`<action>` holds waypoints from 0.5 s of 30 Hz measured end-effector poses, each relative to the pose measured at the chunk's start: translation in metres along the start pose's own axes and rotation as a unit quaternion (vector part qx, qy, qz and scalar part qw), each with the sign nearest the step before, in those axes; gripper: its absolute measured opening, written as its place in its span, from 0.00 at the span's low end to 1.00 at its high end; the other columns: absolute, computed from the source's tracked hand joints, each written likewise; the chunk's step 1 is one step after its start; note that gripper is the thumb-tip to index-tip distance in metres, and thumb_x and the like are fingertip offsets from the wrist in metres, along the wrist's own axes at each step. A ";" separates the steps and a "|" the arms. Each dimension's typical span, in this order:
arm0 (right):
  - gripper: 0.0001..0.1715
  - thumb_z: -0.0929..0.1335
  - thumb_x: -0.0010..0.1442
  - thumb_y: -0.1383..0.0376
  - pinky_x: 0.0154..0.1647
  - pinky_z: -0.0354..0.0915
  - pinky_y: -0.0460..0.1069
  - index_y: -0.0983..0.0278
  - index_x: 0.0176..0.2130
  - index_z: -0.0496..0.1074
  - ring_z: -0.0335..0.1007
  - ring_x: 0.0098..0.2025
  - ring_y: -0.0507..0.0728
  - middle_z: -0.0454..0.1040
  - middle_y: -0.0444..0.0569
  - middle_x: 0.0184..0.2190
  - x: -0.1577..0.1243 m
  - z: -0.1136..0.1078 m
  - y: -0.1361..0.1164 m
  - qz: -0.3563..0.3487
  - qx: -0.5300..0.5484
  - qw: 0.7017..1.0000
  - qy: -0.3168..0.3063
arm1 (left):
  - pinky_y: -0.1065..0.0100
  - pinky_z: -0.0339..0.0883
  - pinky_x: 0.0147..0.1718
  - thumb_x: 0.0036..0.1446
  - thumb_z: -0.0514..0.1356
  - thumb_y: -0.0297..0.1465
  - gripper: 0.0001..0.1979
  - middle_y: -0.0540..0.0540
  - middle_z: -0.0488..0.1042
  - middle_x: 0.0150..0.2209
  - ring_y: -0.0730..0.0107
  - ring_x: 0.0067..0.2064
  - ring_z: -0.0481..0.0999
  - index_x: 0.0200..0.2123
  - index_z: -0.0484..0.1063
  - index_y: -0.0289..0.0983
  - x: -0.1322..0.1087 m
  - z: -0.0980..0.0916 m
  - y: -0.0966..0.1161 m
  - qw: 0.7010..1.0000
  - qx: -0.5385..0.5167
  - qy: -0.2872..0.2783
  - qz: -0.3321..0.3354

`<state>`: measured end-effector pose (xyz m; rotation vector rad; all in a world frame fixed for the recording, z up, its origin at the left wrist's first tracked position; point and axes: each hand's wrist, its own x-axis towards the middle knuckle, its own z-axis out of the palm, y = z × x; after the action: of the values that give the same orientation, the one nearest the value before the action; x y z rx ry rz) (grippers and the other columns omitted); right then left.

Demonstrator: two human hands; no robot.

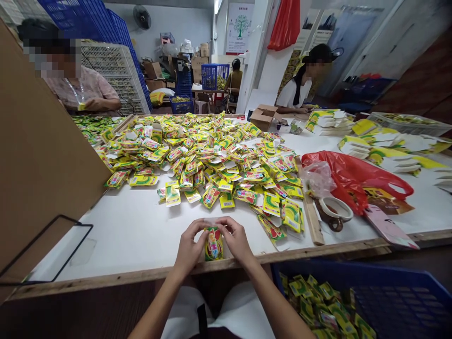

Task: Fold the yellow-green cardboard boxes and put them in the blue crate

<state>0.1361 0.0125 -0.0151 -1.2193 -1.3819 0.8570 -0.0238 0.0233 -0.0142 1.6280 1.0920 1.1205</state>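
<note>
My left hand (188, 248) and my right hand (236, 239) both pinch one small yellow-green packet (213, 244) at the near edge of the white table (134, 230). The packet stands upright between my fingertips, its top edge gripped from both sides. A large heap of similar yellow-green packets (212, 155) is spread over the middle of the table just beyond my hands.
A blue crate (388, 292) with packets stands low at the right. A red plastic bag (353, 176), a tape roll (335, 209) and a wooden strip (312, 219) lie to the right. A big cardboard sheet (38, 169) leans at the left. Other people sit across the table.
</note>
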 end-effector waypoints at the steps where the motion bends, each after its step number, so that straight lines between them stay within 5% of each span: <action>1: 0.10 0.65 0.59 0.66 0.39 0.68 0.49 0.62 0.42 0.72 0.72 0.39 0.56 0.76 0.48 0.36 0.001 0.001 0.001 0.005 0.018 1.000 0.007 | 0.63 0.67 0.47 0.57 0.56 0.30 0.07 0.44 0.73 0.43 0.64 0.47 0.73 0.40 0.70 0.37 0.001 0.001 0.000 1.000 -0.021 0.007 0.001; 8: 0.09 0.66 0.59 0.62 0.40 0.68 0.50 0.63 0.34 0.76 0.72 0.39 0.56 0.76 0.50 0.35 -0.005 0.004 -0.002 -0.016 0.018 1.000 -0.007 | 0.65 0.68 0.43 0.56 0.58 0.33 0.07 0.45 0.75 0.35 0.66 0.40 0.74 0.33 0.72 0.35 0.000 0.006 0.006 0.999 -0.030 0.012 -0.031; 15: 0.10 0.67 0.56 0.62 0.33 0.67 0.48 0.65 0.32 0.75 0.71 0.30 0.55 0.76 0.48 0.28 0.006 0.008 -0.007 0.048 -0.004 0.999 0.021 | 0.69 0.69 0.34 0.52 0.60 0.33 0.08 0.46 0.76 0.31 0.68 0.34 0.74 0.33 0.73 0.34 0.010 0.009 0.008 0.993 -0.048 0.048 -0.096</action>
<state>0.1276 0.0176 -0.0085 -1.3121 -1.3029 0.8883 -0.0119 0.0297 -0.0061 1.3755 1.2114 1.1155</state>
